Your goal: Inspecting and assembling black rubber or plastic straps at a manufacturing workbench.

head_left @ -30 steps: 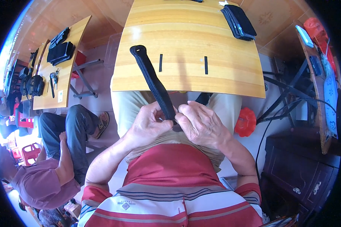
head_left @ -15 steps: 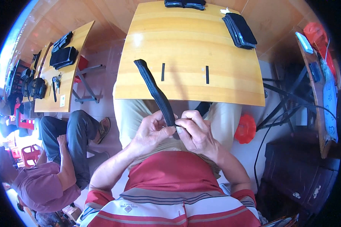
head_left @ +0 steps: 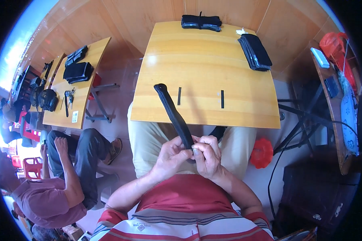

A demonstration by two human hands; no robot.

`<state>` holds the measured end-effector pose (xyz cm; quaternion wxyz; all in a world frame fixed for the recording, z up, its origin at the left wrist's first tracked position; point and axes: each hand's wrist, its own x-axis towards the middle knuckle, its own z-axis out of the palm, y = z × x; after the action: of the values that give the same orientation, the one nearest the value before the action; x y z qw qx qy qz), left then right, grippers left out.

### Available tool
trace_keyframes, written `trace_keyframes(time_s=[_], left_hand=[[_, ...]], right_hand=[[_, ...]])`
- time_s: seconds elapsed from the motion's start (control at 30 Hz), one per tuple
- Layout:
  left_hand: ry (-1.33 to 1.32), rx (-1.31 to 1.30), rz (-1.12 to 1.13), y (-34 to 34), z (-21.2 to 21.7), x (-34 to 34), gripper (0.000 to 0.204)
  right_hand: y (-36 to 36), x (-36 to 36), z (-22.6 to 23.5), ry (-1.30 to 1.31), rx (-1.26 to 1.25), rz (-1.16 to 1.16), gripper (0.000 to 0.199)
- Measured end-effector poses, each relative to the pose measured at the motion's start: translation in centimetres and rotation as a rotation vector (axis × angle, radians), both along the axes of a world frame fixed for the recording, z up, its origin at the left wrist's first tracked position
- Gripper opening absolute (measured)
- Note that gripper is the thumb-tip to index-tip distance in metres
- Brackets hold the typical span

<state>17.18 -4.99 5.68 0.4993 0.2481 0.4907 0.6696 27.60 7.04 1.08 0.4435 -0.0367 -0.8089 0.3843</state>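
Left hand [head_left: 171, 156] and right hand [head_left: 207, 154] meet above the lap, both pinching the near end of a long black strap [head_left: 173, 114]. Fingers of each hand are curled and pressed onto it; thumbs on top.

Change over the last second: the hands have drawn slightly closer to the body and a little lower in view, and the strap's far end, which rose steeply before, now lies further out over the near edge of the wooden table [head_left: 205, 72], its rounded tip just left of two short black strips [head_left: 179, 96] on the tabletop. Grip looks tighter, fingers more bunched at one spot. Judgement: work is concentrated on the near end of the strap, a fine manipulation there rather than a repositioning.

Position of strap: runs diagonally from the hands up and left, crossing the table edge; whether the far part rests on the table or hangs just above it cannot be told.

Hidden or unclear:
- The strap end inside the fingers is fully covered; what is being done to it is not visible.
- A dark piece [head_left: 218, 132] shows below the table edge beside the right hand; same strap or another item, cannot tell.
- Black bundles [head_left: 201, 22] and a flat black stack [head_left: 255, 51] at the far side, detail too small.
- A seated person [head_left: 56, 188] at left, cut by the rim.
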Motion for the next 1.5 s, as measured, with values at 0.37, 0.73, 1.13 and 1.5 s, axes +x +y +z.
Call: trace_keyframes(time_s=[0.37, 0.73, 1.13, 1.5], left_hand=[[0.468, -0.225, 0.099, -1.3, 0.1, 1.3, 0.026], [0.661, -0.271, -0.026, -5.3, -0.1, 0.2, 0.024], [0.405, -0.593, 0.223, -15.0, -5.1, -1.3, 0.022], [0.268, -0.483, 0.392, -14.7, -6.7, -2.6, 0.025]], right_hand=[[1.2, 0.3, 2.5, -0.122, 0.226, 0.120, 0.016], [13.8, -2.2, 10.8, -0.010, 0.257, -0.332, 0.020], [26.1, -13.2, 14.3, -0.199, 0.333, -0.503, 0.021], [16.8, -24.7, 0.8, -0.410, 0.594, -0.014, 0.012]])
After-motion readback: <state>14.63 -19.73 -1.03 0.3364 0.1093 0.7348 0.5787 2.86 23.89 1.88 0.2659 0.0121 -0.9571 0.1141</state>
